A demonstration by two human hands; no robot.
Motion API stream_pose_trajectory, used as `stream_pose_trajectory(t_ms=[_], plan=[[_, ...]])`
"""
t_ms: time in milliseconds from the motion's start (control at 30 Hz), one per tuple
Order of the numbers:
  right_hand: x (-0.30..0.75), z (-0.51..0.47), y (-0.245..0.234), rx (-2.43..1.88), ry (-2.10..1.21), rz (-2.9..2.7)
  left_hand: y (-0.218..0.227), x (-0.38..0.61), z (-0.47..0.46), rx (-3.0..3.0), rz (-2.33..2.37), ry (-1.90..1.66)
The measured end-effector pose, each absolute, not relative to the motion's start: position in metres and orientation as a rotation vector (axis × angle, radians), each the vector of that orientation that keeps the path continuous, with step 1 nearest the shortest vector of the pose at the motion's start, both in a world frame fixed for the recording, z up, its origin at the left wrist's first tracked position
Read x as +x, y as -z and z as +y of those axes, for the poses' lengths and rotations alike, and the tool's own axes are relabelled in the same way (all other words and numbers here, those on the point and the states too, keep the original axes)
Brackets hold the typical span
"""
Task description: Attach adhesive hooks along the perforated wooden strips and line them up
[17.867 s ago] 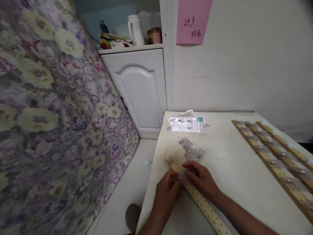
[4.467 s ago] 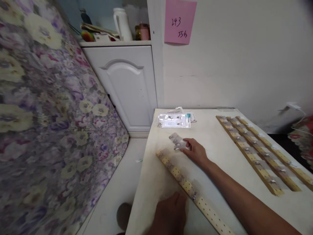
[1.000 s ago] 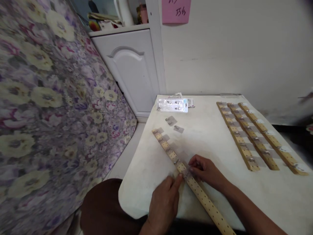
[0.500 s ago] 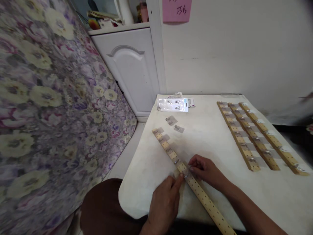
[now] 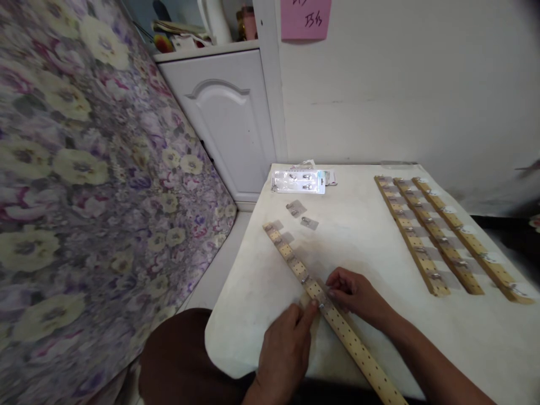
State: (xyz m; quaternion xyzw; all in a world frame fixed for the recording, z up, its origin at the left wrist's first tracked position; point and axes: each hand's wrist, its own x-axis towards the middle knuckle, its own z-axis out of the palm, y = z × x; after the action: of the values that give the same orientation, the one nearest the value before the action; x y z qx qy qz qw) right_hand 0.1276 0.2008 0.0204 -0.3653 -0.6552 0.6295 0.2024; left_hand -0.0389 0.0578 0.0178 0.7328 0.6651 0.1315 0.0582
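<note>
A long perforated wooden strip (image 5: 291, 260) lies diagonally on the white table (image 5: 371, 236). Clear adhesive hooks are stuck along its far half. My left hand (image 5: 287, 349) and my right hand (image 5: 354, 292) meet at the strip's middle. Both pinch a small clear hook (image 5: 323, 301) against the wood, fingertips pressed together. Two loose clear hooks (image 5: 301, 214) lie beyond the strip's far end.
A blister pack of hooks (image 5: 298, 181) rests at the table's far left edge. Three wooden strips with hooks (image 5: 442, 233) lie side by side at the right. A white cabinet (image 5: 228, 118) stands behind, a floral mattress (image 5: 84, 169) leans at the left, and a pink note (image 5: 306, 17) hangs on the wall.
Both hands have stayed at the strip's middle over the last second, with only slight finger shifts. Several seconds ago my right hand was reaching to the loose hooks.
</note>
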Motion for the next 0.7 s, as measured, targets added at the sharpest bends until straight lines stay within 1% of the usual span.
stream_pose_trajectory(t_ms=[400, 700], plan=[[0.1249, 0.2057, -0.0166, -1.030, -1.746, -1.847, -0.0171, -0.0380, 0.0579, 2.254, 2.067, -0.373], [0.1326, 0.2073, -0.0180, -1.066, -1.822, -1.826, -0.0193, -0.0391, 0.0585, 2.239, 2.065, -0.393]])
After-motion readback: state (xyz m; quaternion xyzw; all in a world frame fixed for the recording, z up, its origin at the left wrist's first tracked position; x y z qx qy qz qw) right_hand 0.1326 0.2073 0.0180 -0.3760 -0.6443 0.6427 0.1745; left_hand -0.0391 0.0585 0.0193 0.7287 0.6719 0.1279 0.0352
